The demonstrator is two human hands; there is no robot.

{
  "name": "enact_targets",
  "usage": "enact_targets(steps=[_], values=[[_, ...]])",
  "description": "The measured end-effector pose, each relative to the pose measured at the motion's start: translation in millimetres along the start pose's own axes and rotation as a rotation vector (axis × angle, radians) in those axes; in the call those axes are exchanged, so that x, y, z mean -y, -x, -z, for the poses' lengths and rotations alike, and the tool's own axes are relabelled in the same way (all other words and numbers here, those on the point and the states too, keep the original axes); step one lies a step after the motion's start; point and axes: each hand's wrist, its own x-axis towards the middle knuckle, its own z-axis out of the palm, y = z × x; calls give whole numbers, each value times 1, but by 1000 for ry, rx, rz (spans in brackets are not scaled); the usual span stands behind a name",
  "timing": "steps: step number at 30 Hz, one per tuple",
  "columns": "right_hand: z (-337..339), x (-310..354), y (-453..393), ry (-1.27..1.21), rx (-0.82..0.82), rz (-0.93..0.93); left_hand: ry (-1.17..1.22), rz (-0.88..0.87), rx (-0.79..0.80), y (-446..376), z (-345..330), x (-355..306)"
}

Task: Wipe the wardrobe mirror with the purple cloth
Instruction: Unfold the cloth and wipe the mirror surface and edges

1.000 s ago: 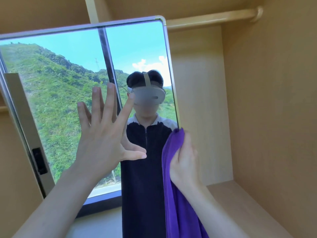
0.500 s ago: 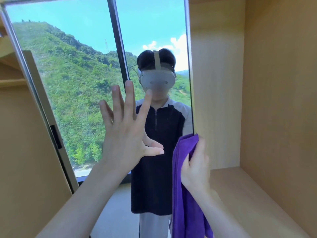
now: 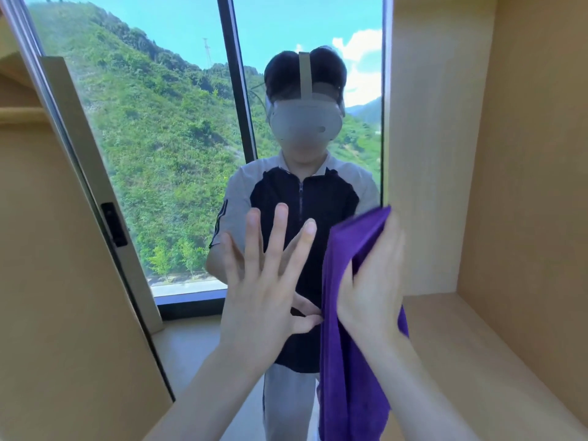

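Purple cloth [image 3: 350, 361] is hanging against the mirror [image 3: 178, 148] near its right edge, the right hand [image 3: 372, 291] gripping it for wiping, while the left hand [image 3: 264, 300], fingers spread, is bracing the glass.

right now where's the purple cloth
In the head view the purple cloth is low and right of centre, held by the right hand against the mirror near its right edge, beside the spread left hand.

Bare forearms, no sleeves (wrists uncovered), no rings
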Motion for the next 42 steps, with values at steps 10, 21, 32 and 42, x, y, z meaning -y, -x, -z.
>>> enact_targets(steps=[10, 21, 32, 42], values=[[12, 62, -93, -55, -120, 8, 5, 4, -40, 0, 2, 1], [-10, -41, 37, -161, -98, -203, 31, 0, -66, 5, -2, 1], [3, -16, -16, -208, 4, -184, 75, 11, -52, 4, 0, -1], [-2, -89, 106, -140, 66, -275, 80, -45, 20, 78, -42, -29]])
